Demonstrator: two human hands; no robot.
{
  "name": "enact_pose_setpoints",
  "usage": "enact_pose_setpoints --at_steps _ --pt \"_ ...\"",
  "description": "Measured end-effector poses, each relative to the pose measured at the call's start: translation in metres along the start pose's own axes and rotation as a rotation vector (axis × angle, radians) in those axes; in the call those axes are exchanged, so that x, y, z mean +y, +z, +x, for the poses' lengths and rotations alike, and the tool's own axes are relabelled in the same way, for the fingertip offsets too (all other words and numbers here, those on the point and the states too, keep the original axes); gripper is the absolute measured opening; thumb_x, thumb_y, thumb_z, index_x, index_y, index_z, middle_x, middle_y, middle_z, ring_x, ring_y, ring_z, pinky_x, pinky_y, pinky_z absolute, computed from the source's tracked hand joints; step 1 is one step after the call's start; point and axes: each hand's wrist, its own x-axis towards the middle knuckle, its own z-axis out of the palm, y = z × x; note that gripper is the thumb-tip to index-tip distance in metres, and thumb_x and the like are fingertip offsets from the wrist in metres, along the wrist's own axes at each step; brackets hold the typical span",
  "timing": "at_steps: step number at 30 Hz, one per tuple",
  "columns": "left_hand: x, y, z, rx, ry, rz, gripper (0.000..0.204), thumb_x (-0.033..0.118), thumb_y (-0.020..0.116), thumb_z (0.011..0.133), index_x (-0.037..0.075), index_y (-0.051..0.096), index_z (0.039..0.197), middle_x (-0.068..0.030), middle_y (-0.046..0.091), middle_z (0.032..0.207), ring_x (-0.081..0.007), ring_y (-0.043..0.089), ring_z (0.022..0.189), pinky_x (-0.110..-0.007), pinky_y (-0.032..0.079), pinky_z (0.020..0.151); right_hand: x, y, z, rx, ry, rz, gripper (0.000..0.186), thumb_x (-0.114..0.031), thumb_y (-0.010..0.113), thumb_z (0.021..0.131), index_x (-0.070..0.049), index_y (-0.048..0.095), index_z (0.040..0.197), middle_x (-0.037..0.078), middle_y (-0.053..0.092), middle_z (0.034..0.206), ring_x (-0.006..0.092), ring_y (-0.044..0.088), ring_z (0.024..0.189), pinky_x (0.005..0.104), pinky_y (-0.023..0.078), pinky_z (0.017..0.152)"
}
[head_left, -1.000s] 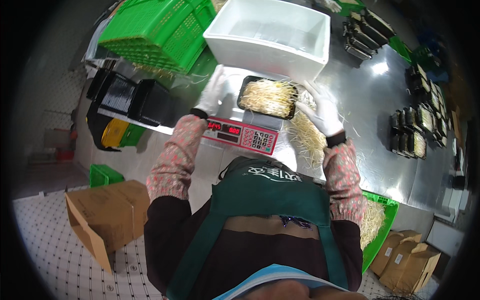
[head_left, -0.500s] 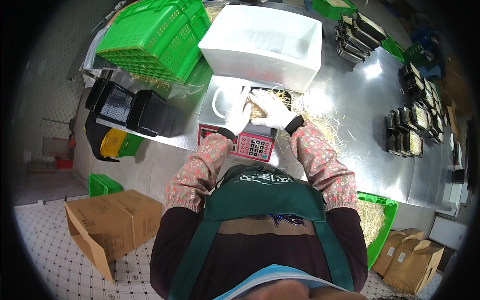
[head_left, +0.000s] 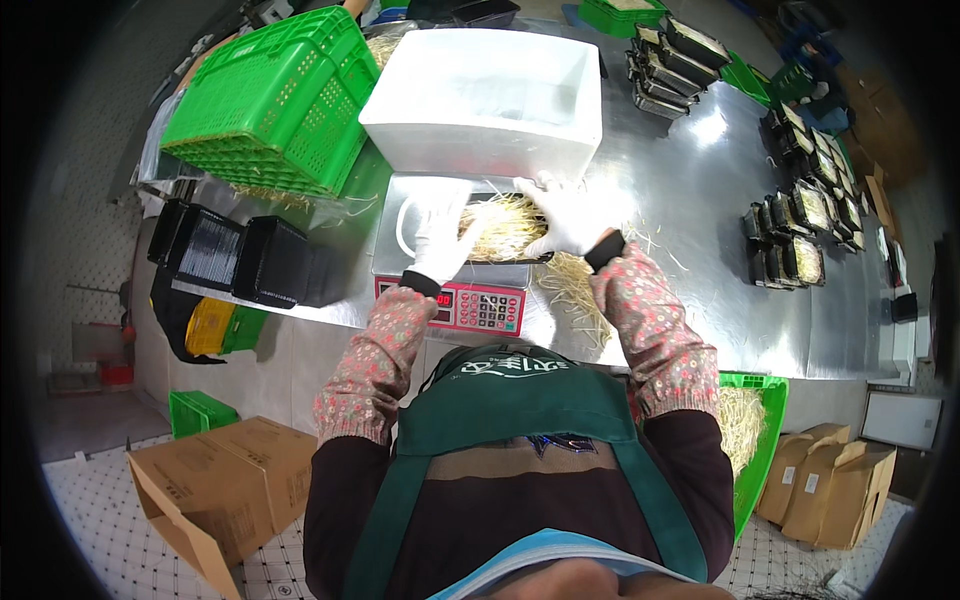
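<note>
Metal worktop | white foam box standing on it | red-fronted digital scale | black tray on scale, heaped with sprouts | left hand, right hand flank tray, gloved, fingers spread apart

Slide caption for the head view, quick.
Gloved left hand and right hand flank a black tray of pale strands on a scale, near a white box.

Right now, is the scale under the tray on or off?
On: the scale has glowing red digits on its display.
</note>
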Motion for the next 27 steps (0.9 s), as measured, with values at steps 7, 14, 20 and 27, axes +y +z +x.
enact_pose_setpoints --at_steps 7,14,20,27 --pt "-0.015 0.027 -0.005 0.058 0.184 -0.115 0.044 0.012 0.058 0.087 0.016 0.057 0.131 -0.0111 0.054 0.136 -0.0374 0.045 0.128 -0.046 0.035 0.109 0.014 0.024 -0.002 -0.109 0.085 0.025 0.018 -0.025 0.069 0.076 -0.006 0.069 0.078 0.017 0.066 0.077 0.0337 0.066 0.076 0.0436 0.053 0.069" --pt "-0.013 0.025 -0.002 -0.012 0.183 -0.002 0.042 0.007 0.057 0.087 0.017 0.060 0.128 -0.0092 0.056 0.134 -0.0375 0.042 0.131 -0.045 0.034 0.110 0.039 -0.002 -0.014 0.023 0.072 0.004 0.020 -0.025 0.064 0.081 -0.006 0.071 0.079 0.018 0.067 0.075 0.0330 0.067 0.071 0.0438 0.053 0.066" --pt "-0.014 0.008 -0.007 -0.090 -0.148 -0.625 0.059 -0.004 0.051 0.085 0.008 0.045 0.142 -0.0143 0.044 0.146 -0.0314 0.034 0.140 -0.039 0.024 0.117 0.050 -0.068 -0.015 0.006 0.238 0.466 0.022 -0.025 0.074 0.081 -0.003 0.071 0.081 0.015 0.066 0.071 0.0279 0.065 0.064 0.0359 0.050 0.061" --pt "-0.036 0.002 -0.009 0.180 -0.326 -1.344 0.058 -0.013 0.044 0.085 -0.004 0.039 0.143 -0.0165 0.045 0.145 -0.0229 0.040 0.138 -0.032 0.030 0.115 -0.024 -0.037 0.015 0.055 0.018 0.398 0.021 -0.024 0.072 0.081 -0.004 0.071 0.086 0.014 0.066 0.078 0.0298 0.065 0.076 0.0374 0.052 0.073"
